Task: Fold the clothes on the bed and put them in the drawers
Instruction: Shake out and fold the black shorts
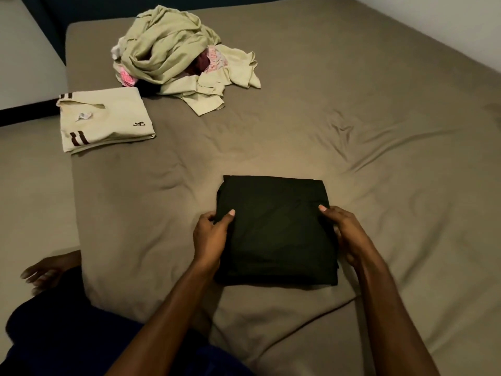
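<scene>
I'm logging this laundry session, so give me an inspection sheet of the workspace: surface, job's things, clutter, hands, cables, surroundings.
Surface: bed under a wrinkled brown sheet.
Job's things: folded black garment near the front edge; folded cream shirt at the far left; unfolded pile of clothes at the back, mostly pale green.
Clutter: nothing seen.
Hands: left hand grips the black garment's left edge; right hand grips its right edge.
Cables: nothing seen.
Surroundings: pale wall at both far corners; the person's foot beside the bed; no drawers in view.
</scene>
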A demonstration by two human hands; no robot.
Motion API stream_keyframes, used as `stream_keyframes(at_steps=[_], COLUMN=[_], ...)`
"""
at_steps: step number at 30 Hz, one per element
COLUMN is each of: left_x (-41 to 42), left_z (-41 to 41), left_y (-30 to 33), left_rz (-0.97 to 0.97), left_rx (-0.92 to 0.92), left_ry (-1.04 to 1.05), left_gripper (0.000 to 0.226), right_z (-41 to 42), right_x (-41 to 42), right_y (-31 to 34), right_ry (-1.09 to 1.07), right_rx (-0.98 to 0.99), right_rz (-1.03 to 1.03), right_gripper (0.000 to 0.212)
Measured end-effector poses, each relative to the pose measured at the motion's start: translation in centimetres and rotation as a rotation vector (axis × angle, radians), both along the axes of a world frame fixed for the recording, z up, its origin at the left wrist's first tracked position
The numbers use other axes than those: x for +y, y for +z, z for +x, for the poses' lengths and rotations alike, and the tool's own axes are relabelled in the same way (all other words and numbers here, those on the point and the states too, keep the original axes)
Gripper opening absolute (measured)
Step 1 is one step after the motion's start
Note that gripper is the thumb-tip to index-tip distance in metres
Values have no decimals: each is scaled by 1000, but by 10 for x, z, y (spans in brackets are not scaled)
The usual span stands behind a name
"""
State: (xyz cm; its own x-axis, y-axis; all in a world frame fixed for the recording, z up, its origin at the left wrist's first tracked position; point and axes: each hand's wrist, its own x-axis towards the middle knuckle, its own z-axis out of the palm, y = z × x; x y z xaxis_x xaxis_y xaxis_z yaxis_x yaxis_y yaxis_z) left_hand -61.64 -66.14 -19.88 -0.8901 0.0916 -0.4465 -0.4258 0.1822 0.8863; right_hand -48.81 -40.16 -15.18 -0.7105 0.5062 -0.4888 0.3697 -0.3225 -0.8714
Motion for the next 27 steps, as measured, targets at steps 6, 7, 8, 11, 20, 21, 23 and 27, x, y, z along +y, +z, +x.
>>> stream_keyframes(at_steps=[6, 7, 8, 11, 20, 21, 23, 27], left_x=[10, 10, 11, 9, -13, -18, -30, -65], left_z=[1, 3, 5, 9, -9, -13, -18, -38], left_y=[20, 21, 23, 23, 15, 16, 21, 36], left_rz=[170, 161, 168, 220, 492, 517, 546, 596], left_rx=[-158, -134, -111, -47, -296, -285, -253, -128], left_ry=[-174, -191, -208, -256, -210, -201, -169, -46], left_gripper=[43, 40, 38, 36, 61, 59, 58, 50], right_z=[-4, -3, -2, 0, -10, -16, -29, -75], right_x=[6, 5, 5, -3, -29, -34, -47, -72], right_y=[3, 0, -3, -9, -8, -7, -4, 2], right_ry=[132, 129, 127, 142, 108, 114, 136, 193], right_rx=[16, 21, 29, 41, 115, 129, 155, 211], right_rz=[-107, -121, -138, -174, -231, -251, -301, -401], right_gripper=[33, 36, 38, 39, 40, 40, 43, 47])
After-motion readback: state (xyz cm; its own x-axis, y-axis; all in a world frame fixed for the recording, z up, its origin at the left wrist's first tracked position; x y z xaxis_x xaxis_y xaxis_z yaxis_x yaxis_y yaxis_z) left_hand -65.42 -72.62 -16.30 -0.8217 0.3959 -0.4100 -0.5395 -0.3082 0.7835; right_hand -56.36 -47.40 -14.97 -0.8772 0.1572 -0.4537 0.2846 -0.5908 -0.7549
